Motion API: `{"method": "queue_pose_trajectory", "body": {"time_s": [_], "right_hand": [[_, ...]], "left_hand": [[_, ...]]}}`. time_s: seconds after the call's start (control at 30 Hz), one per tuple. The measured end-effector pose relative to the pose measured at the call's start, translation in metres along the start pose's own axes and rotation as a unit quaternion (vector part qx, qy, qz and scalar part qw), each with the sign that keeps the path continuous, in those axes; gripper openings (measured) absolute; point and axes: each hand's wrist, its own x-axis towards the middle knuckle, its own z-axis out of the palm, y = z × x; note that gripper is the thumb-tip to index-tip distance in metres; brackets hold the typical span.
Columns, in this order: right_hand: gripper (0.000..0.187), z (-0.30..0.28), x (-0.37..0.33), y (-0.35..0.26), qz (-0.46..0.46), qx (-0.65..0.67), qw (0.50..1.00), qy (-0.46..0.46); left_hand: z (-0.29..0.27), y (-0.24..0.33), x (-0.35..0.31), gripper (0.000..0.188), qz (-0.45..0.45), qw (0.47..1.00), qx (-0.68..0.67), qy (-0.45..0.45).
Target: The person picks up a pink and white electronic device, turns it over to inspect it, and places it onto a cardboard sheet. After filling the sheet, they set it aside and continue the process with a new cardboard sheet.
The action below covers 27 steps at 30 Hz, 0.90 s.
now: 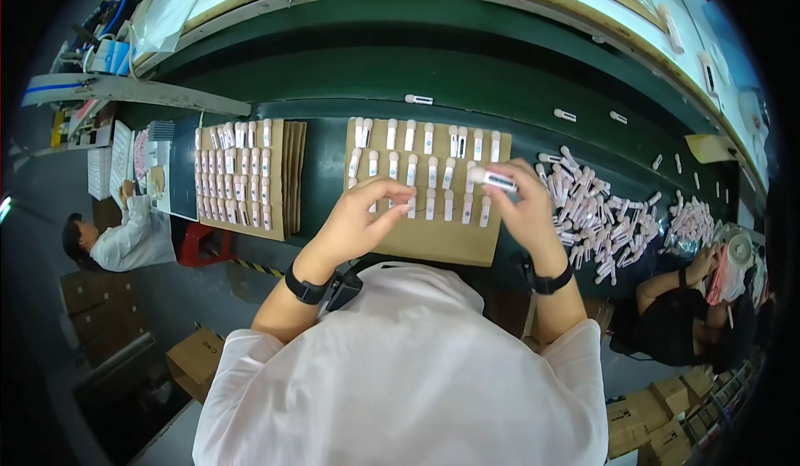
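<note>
Between the thumb and fingers of my right hand (527, 208) is a small white tube (498, 180) with a rounded pale-pink end and a dark strip on its side. The hand holds it tilted above the right part of a brown cardboard sheet (433, 245). Rows of similar pink-ended tubes (429, 135) lie on that sheet. Over its left part, my left hand (362, 220) is half curled, with thumb and forefinger apart and no tube visible in its grasp. Its fingertips are close to the tubes of the lower row; its palm and other fingers hide some of them.
At right lies a loose heap of the same tubes (596, 208). Filled cardboard sheets (275, 216) are stacked at left. Single tubes (419, 99) rest on the green conveyor surface (350, 66) beyond. One co-worker (137, 233) sits far left, another (675, 316) at right.
</note>
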Motion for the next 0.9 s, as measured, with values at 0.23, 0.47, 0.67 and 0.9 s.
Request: {"method": "queue_pose_trajectory", "body": {"time_s": [0.23, 0.47, 0.67, 0.9], "right_hand": [[0.028, 0.052, -0.039, -0.081, -0.05, 0.055, 0.997, 0.003], [0.029, 0.088, -0.05, -0.107, -0.082, 0.03, 0.995, 0.04], [0.028, 0.101, -0.056, -0.126, -0.041, 0.013, 0.998, 0.054], [0.024, 0.117, -0.054, -0.13, -0.106, -0.16, 0.981, 0.04]], "left_hand": [[-0.02, 0.014, -0.016, 0.02, 0.027, 0.989, -0.118, -0.09], [-0.042, 0.012, -0.041, 0.021, 0.015, 0.986, -0.105, -0.129], [-0.053, 0.008, -0.053, 0.014, 0.109, 0.986, -0.104, -0.078], [-0.064, -0.01, -0.057, 0.018, 0.161, 0.982, -0.073, -0.072]]}}
